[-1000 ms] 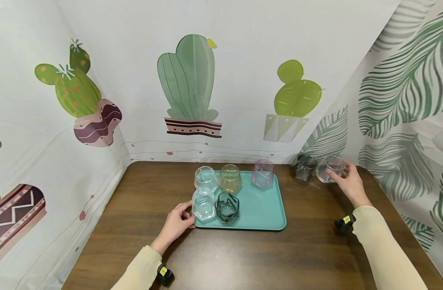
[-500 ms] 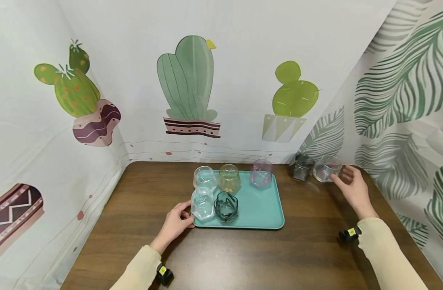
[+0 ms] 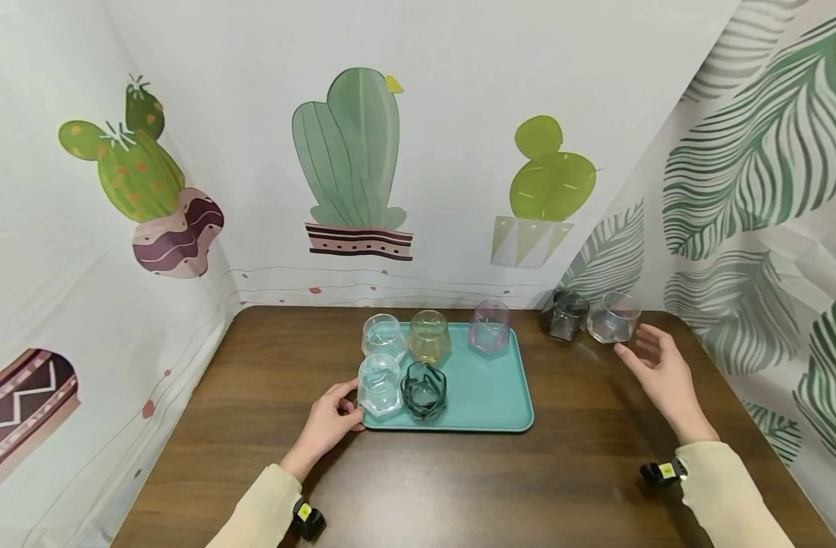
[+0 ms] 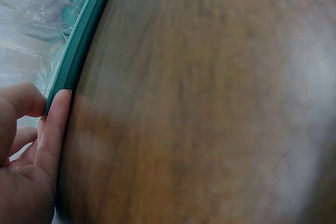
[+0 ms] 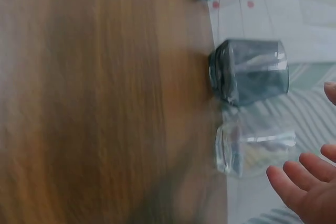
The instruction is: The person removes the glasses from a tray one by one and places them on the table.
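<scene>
My left hand point(image 3: 327, 422) holds the front left corner of a teal tray point(image 3: 486, 396), its thumb along the outer rim in the left wrist view. On the tray stand two clear glasses point(image 3: 379, 392) at the left, an amber glass point(image 3: 427, 342), a dark, ridged glass point(image 3: 424, 396) in front and a pinkish-purple glass point(image 3: 489, 331) at the back right. My right hand point(image 3: 667, 380) has its fingers apart and hovers just right of a clear glass point(image 3: 612, 323) on the table. Beside that glass stands a smoky grey glass point(image 5: 257, 72).
The brown wooden table point(image 3: 418, 487) ends at the back against a white cloth point(image 3: 459, 152) printed with cacti. A leaf-printed cloth point(image 3: 753, 190) hangs along the right side, close to the two loose glasses.
My right hand has let go of the clear glass and drawn back from it to the right and nearer the front. The glass stays on the table. My left hand keeps its place at the tray.
</scene>
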Tool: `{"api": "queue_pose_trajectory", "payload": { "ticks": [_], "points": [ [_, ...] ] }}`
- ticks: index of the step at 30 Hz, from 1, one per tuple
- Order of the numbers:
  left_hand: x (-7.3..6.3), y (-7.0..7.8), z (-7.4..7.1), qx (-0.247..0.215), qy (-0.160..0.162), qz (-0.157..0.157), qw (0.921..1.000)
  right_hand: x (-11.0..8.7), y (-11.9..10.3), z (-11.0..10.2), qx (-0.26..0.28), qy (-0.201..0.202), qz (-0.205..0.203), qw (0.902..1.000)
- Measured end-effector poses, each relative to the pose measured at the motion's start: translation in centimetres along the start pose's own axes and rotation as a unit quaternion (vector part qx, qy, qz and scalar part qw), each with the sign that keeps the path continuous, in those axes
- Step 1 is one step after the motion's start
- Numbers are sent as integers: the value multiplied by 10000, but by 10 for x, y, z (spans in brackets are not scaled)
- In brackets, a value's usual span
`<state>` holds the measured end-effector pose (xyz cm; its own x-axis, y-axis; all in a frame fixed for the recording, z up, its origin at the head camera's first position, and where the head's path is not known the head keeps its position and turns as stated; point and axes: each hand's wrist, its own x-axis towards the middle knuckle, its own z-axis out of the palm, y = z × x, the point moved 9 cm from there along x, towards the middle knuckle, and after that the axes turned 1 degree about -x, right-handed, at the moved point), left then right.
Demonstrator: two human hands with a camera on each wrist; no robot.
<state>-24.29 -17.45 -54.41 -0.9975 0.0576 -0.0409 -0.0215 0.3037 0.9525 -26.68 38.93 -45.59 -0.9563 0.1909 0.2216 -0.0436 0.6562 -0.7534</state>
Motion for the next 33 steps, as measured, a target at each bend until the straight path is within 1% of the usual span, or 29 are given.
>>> {"api": "queue_pose_trajectory", "payload": {
  "ticks": [7,13,20,26,33],
  "points": [
    [0,-1,-1,-8,72,52,10000,-10,-23,15,203,-66,-401,9990],
    [0,-1,-1,-15,54,71,10000,-19,-40,28,252,-120,-604,9978],
    [0,-1,-1,89,117,38,9999,-25,-54,44,471,-309,-705,9959],
    [2,-4,-1,199,220,-16,9996,-28,-63,58,470,-426,-844,9944],
    [1,-1,0,76,89,51,9999,-27,-72,75,549,-522,-922,9929]
  ]
}}
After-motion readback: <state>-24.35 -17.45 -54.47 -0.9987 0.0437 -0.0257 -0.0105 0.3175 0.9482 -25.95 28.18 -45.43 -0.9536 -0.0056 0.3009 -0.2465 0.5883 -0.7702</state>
